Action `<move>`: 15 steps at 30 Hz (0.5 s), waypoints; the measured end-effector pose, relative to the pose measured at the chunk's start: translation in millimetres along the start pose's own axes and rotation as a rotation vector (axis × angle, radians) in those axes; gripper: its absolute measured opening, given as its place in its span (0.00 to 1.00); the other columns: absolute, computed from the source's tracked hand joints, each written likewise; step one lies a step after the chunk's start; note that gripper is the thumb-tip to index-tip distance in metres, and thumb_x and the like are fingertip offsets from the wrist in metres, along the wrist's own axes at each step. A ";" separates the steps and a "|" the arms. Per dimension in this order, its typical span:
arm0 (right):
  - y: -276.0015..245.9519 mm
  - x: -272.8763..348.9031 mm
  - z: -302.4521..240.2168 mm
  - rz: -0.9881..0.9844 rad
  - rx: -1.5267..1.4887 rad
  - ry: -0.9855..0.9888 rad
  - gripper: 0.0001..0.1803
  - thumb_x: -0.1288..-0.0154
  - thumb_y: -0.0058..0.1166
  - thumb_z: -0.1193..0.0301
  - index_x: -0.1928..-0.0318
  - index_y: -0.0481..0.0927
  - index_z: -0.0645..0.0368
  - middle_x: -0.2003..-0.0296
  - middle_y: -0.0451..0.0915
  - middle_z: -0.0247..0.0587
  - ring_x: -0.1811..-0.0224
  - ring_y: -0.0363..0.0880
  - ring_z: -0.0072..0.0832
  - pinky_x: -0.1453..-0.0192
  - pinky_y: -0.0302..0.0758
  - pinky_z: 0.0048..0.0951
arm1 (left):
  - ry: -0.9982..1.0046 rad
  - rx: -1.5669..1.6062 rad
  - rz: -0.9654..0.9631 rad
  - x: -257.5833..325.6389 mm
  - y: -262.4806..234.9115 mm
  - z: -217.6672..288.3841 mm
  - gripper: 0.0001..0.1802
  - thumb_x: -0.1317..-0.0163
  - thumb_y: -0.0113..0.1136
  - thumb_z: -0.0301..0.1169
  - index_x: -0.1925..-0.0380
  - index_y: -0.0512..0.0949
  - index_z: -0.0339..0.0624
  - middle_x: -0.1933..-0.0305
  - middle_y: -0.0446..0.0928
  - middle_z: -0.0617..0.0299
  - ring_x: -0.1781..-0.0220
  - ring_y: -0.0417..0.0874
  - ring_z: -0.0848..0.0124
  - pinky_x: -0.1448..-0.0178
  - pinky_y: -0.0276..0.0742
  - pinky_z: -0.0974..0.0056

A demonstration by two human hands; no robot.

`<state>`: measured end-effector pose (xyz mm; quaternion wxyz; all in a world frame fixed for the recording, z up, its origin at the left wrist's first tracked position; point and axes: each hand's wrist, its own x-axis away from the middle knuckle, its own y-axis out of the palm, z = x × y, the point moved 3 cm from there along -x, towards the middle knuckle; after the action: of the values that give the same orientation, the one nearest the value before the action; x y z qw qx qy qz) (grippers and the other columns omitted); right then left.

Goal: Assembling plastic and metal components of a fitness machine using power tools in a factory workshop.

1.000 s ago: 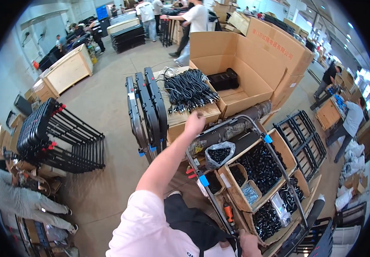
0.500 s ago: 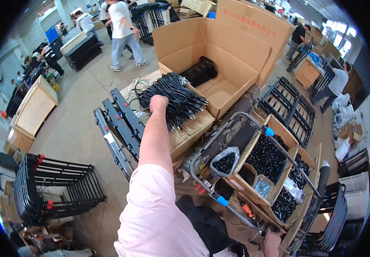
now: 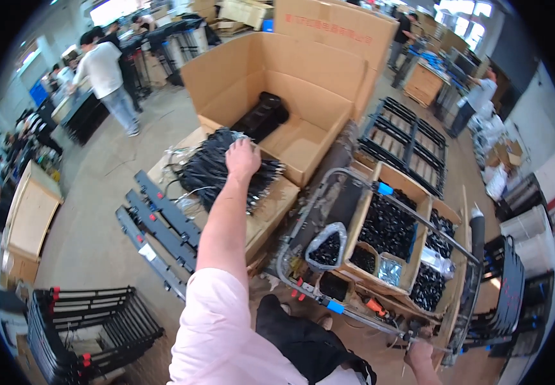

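My left hand point(image 3: 242, 158) reaches far forward, its fingers curled down into a pile of black cable bundles point(image 3: 216, 172). The pile lies on a flat cardboard sheet point(image 3: 271, 212), in front of a large open cardboard box point(image 3: 303, 96). A black bundle point(image 3: 261, 117) lies inside that box. My right hand point(image 3: 420, 357) shows at the lower edge and grips the metal frame of a cart point(image 3: 303, 221). The cart carries cardboard trays of small black parts point(image 3: 386, 224).
Long black metal rails point(image 3: 158, 224) lie on the floor left of the pile. A black wire rack point(image 3: 91, 327) stands at the lower left, and black grid panels point(image 3: 409, 138) lie to the right. People work at benches in the back left point(image 3: 107, 74) and back right point(image 3: 476, 96).
My left hand has moved from the cart's edge forward onto the cable pile and lowered into it. The view has swung towards the open box.
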<state>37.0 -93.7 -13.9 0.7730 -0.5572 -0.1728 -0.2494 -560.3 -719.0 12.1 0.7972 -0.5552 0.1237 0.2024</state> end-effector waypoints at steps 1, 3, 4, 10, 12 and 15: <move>7.7 8.4 7.1 0.002 -0.043 0.009 0.22 0.41 0.65 0.61 0.48 0.82 0.54 0.64 0.89 0.45 0.63 0.90 0.49 0.60 0.86 0.51 | -0.025 -0.059 -0.254 0.2 15.1 12.7 0.27 0.28 0.59 0.51 0.41 0.83 0.42 0.34 0.81 0.48 0.29 0.78 0.50 0.25 0.73 0.47; -14.6 6.5 -10.8 0.220 -0.204 0.197 0.22 0.35 0.61 0.64 0.41 0.79 0.53 0.63 0.88 0.46 0.61 0.90 0.49 0.59 0.85 0.54 | 0.092 -0.172 -0.230 9.7 22.4 23.5 0.29 0.26 0.55 0.54 0.43 0.84 0.40 0.35 0.82 0.46 0.29 0.78 0.51 0.24 0.72 0.48; -28.2 0.5 -20.4 0.137 -0.131 0.053 0.23 0.35 0.60 0.66 0.39 0.80 0.54 0.63 0.89 0.49 0.61 0.90 0.49 0.59 0.85 0.53 | 0.122 -0.216 -0.207 6.0 27.1 0.1 0.29 0.25 0.54 0.53 0.44 0.85 0.39 0.36 0.82 0.45 0.30 0.78 0.50 0.25 0.72 0.47; -81.0 12.5 -35.7 0.314 -0.178 0.006 0.09 0.31 0.52 0.74 0.52 0.78 0.55 0.63 0.87 0.48 0.64 0.91 0.47 0.61 0.86 0.50 | 0.277 -0.168 -0.118 -1.3 37.2 -21.2 0.30 0.25 0.55 0.53 0.46 0.85 0.36 0.42 0.85 0.41 0.37 0.82 0.44 0.27 0.75 0.45; -30.4 6.2 -20.8 -0.040 -0.106 0.165 0.09 0.32 0.54 0.73 0.52 0.78 0.56 0.64 0.86 0.45 0.65 0.90 0.45 0.62 0.85 0.48 | 0.327 -0.200 -0.129 -9.3 40.1 -35.9 0.31 0.25 0.55 0.54 0.42 0.84 0.36 0.36 0.82 0.42 0.32 0.79 0.44 0.24 0.72 0.46; -68.0 20.1 -25.9 0.397 -0.149 0.060 0.10 0.31 0.56 0.69 0.52 0.84 0.54 0.67 0.89 0.41 0.64 0.92 0.39 0.64 0.86 0.44 | 0.200 -0.213 -0.259 3.6 33.7 -4.8 0.37 0.24 0.56 0.55 0.31 0.77 0.35 0.25 0.74 0.45 0.20 0.68 0.48 0.16 0.61 0.51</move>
<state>13.8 -139.4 41.4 0.7684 -0.6283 -0.0176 -0.1208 -572.5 -712.8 -19.2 0.7369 -0.6652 0.1076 0.0538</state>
